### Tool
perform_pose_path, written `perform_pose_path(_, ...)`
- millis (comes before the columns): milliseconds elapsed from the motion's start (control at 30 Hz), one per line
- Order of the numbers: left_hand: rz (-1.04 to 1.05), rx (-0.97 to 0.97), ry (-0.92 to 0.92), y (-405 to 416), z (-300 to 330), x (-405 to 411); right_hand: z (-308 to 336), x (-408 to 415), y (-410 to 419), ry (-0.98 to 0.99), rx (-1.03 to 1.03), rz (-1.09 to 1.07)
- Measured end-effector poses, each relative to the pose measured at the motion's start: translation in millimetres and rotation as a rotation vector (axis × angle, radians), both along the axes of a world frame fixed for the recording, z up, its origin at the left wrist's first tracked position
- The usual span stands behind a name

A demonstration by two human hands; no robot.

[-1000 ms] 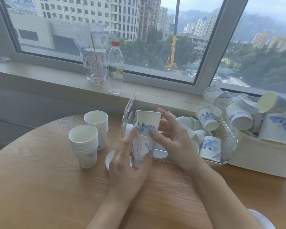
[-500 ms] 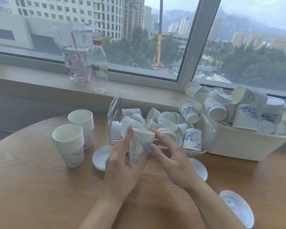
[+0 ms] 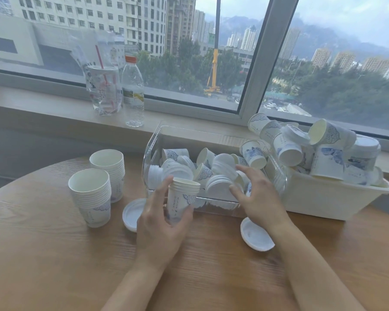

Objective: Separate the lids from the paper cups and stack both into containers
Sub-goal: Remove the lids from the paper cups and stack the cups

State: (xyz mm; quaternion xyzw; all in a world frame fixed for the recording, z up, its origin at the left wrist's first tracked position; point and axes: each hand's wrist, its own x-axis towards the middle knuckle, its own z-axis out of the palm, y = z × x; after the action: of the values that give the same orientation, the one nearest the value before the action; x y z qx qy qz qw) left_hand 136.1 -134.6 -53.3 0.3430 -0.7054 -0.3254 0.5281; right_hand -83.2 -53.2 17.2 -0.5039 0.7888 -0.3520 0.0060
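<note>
Two hands are over the wooden worktop [image 3: 43,254]. Left hand [image 3: 160,223] grasps a short nested stack of paper cups [image 3: 181,202], upright, thumb and fingers curled round it. Right hand [image 3: 259,198] is released, fingers spread, reaching at the clear container [image 3: 153,149] of loose lids and cups just beyond both hands. One lid [image 3: 133,213] lies just left of the left hand; another lid [image 3: 255,235] lies under the right wrist. Two cup stacks [image 3: 92,196] stand well left. White tub [image 3: 323,198] heaped with lidded cups sits beyond the right hand.
</note>
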Motion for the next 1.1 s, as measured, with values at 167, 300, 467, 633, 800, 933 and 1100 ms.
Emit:
perform_pose_path(167, -0.014, -0.003, -0.012, 0.7, -1.3, -1.9, -4.1, 0.4, -20.1, 0.154, 0.005, 0.087)
perform_pose_path(300, -0.005, 0.007, -0.005, -0.9, -2.3, -1.6, 2.2, 10.0, -58.2, 0.25, 0.066, 0.143)
perform_pose_path(467, 0.019, 0.005, 0.024, -3.3, -1.8, -0.8, 3.9, 10.8, -92.7, 0.342, 0.322, 0.073)
perform_pose_path(633, 0.031, -0.006, 0.024, -4.2, -2.1, -0.8, -7.0, 7.4, -105.5, 0.316, 0.386, 0.018)
perform_pose_path(800, 0.037, -0.007, 0.044, -2.3, 0.9, 0.1, 4.9, 14.0, -94.3, 0.192, 0.135, 0.0)
perform_pose_path(933, 0.004, 0.006, 0.045, -1.9, 1.9, 0.6, 21.6, 16.7, -75.5, -0.1, -0.126, 0.036)
perform_pose_path(1100, -0.025, 0.014, 0.06, 0.0, 4.2, 1.0, 45.4, 31.0, -56.9, -0.686, -0.289, 0.241)
